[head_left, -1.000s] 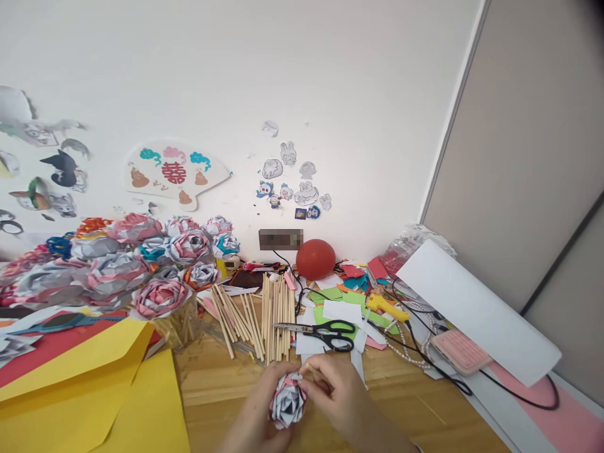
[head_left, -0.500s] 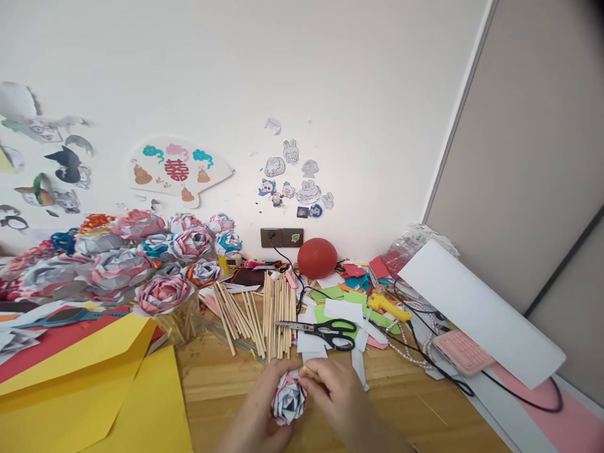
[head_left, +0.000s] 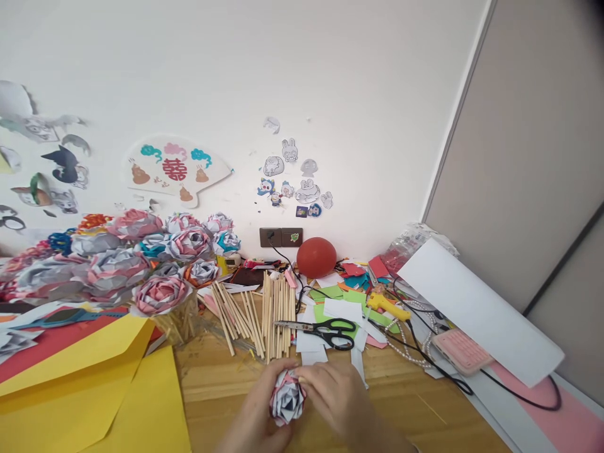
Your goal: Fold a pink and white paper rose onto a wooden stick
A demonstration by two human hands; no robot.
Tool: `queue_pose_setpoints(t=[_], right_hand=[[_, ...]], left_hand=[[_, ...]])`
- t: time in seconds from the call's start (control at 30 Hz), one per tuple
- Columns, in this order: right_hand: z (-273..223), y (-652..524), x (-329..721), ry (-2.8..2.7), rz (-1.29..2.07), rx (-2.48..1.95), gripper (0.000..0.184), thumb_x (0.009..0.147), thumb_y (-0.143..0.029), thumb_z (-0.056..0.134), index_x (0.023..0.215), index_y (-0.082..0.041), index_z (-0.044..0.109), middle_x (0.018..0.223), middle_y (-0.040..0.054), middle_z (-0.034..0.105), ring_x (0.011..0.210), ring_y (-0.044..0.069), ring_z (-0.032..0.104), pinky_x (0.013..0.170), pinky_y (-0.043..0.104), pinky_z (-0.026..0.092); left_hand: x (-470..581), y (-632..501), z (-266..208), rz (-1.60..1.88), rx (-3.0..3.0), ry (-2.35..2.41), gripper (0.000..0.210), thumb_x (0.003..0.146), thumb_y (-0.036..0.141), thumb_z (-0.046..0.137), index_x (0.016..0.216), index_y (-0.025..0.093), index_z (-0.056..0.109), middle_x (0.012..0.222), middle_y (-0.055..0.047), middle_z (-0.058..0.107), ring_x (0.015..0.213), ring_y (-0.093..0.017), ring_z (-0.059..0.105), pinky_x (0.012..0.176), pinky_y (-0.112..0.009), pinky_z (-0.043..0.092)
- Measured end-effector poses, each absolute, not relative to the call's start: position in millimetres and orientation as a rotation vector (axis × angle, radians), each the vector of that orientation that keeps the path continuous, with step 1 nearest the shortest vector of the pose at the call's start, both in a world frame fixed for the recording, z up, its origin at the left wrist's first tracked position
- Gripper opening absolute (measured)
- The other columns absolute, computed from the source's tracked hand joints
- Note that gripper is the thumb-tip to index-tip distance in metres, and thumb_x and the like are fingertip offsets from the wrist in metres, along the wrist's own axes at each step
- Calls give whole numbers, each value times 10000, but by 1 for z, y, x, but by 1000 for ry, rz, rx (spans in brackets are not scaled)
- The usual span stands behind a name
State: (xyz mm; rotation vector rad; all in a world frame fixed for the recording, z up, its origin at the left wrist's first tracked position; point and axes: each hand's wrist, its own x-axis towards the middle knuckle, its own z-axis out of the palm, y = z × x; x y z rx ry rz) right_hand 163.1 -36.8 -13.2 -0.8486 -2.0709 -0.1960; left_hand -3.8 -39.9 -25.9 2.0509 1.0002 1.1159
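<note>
A pink and white paper flower (head_left: 287,399) is held low over the front of the wooden table (head_left: 226,387). Around its left side my left hand (head_left: 257,406) is closed, with the thumb below and the fingers behind. My right hand (head_left: 330,390) pinches the flower's upper right edge between thumb and forefinger. Just beyond the hands lie black-handled scissors (head_left: 325,328) on white and green paper pieces (head_left: 344,308). Left of the scissors are several wooden sticks (head_left: 278,314).
Many finished paper flowers (head_left: 160,292) stand at the left behind yellow paper sheets (head_left: 136,402). A red balloon (head_left: 316,257) rests by the wall socket. At the right are a yellow glue gun (head_left: 387,306), cables, a pearl string, a pink calculator-like device (head_left: 462,350) and white paper (head_left: 481,314).
My right fingers have shifted slightly left and flattened against the flower's upper edge. The flower stays in my left hand; the view has moved a little.
</note>
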Motion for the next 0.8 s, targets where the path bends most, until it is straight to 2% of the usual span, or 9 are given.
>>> queue_pose_setpoints(t=[0.1, 0.17, 0.23, 0.33, 0.43, 0.57, 0.67, 0.73, 0.8], right_hand=[[-13, -36, 165, -1931, 154, -902, 245, 923, -264, 364, 1000, -166, 575, 824, 37, 678, 706, 138, 621, 629, 207, 440], [-11, -35, 165, -1867, 367, -955, 212, 901, -262, 409, 949, -177, 598, 781, 18, 670, 683, 128, 612, 615, 190, 442], [-10, -35, 164, -1852, 518, -984, 207, 889, -264, 426, 909, -179, 614, 745, 10, 658, 649, 123, 598, 592, 187, 438], [-10, -35, 163, -1826, 627, -989, 226, 887, -267, 415, 935, -175, 616, 779, 24, 658, 680, 135, 595, 605, 198, 439], [-14, -37, 161, -1835, 649, -999, 233, 879, -273, 417, 910, -165, 621, 755, 29, 649, 659, 142, 587, 582, 204, 434], [-17, -39, 160, -1877, 601, -948, 228, 889, -255, 401, 1000, -200, 592, 840, 24, 654, 732, 146, 598, 635, 207, 435], [-15, -39, 161, -1883, 474, -924, 247, 912, -226, 345, 1033, -216, 561, 899, 23, 650, 795, 144, 596, 695, 213, 425], [-14, -38, 163, -1918, 341, -933, 257, 916, -216, 321, 1028, -207, 552, 876, 33, 640, 784, 152, 589, 687, 229, 416], [-12, -38, 163, -1984, 206, -962, 250, 912, -235, 332, 1031, -203, 549, 826, 38, 617, 736, 161, 576, 641, 243, 404]], left_hand=[[-2, -39, -30, 1194, 1908, 1045, 484, 600, 48, 517, 1043, 215, 415, 872, -19, 619, 766, -172, 602, 682, -240, 497], [-1, -38, -29, 1207, 1836, 1040, 427, 599, 66, 547, 989, 211, 446, 810, -1, 608, 712, -159, 595, 647, -223, 492], [-1, -36, -27, 1206, 1744, 1008, 411, 606, 79, 562, 990, 203, 484, 865, -20, 617, 779, -169, 602, 703, -231, 487], [-3, -35, -24, 1175, 1592, 945, 507, 613, 100, 580, 1099, 199, 471, 1037, -60, 606, 947, -196, 583, 812, -248, 460], [-4, -34, -26, 1227, 1513, 965, 590, 606, 111, 601, 1153, 208, 405, 1017, -49, 604, 903, -179, 595, 787, -236, 466], [-4, -34, -29, 1313, 1608, 1036, 510, 628, 100, 587, 1088, 225, 407, 875, -11, 604, 750, -156, 610, 673, -224, 491], [-6, -34, -24, 1287, 1882, 1019, 478, 626, 37, 563, 1052, 238, 483, 954, -35, 612, 890, -193, 603, 774, -264, 486], [-8, -34, -22, 1226, 2068, 955, 562, 611, -16, 539, 1098, 261, 505, 1060, -46, 601, 1022, -215, 562, 870, -288, 454], [-10, -34, -23, 1197, 2159, 935, 691, 605, -54, 514, 1198, 293, 450, 1158, -46, 577, 1101, -217, 524, 930, -298, 422]])
